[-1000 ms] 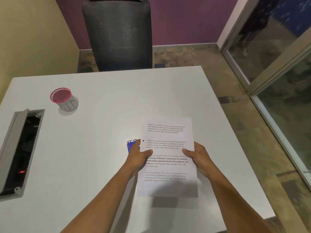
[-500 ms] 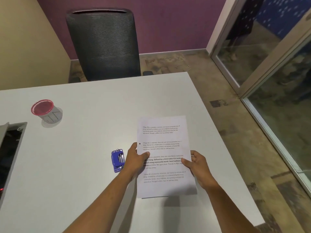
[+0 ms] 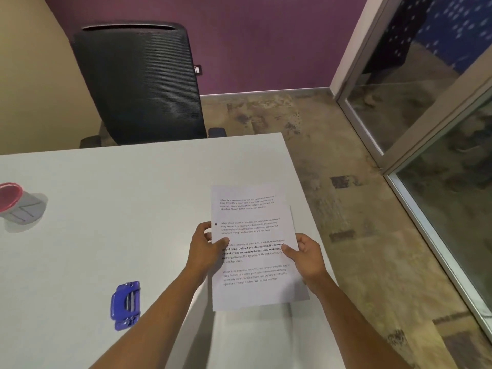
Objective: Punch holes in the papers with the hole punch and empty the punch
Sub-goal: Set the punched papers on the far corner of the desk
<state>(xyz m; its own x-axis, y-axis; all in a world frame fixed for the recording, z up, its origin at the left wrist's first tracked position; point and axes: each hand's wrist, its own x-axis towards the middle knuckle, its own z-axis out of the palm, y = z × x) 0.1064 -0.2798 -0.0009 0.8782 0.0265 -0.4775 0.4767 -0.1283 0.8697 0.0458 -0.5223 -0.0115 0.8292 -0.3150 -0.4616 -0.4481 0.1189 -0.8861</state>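
Observation:
Printed white papers [image 3: 253, 230] are held up above the table near its right edge, with a dark hole at the left margin. My left hand [image 3: 206, 247] grips their left edge, thumb on top. My right hand [image 3: 306, 255] grips their right edge. A second sheet edge shows behind on the right. The blue hole punch [image 3: 125, 304] lies on the table [image 3: 119, 209], down and left of my left forearm, apart from both hands.
A small grey cup with a red rim [image 3: 13, 205] stands at the table's far left. A black mesh office chair [image 3: 138, 83] is behind the table. The table's right edge is close to the papers; glass partitions [image 3: 439, 155] stand beyond it.
Both hands have lifted the papers up and to the right, away from the hole punch. The view has swung right, so the cup and punch now sit further left.

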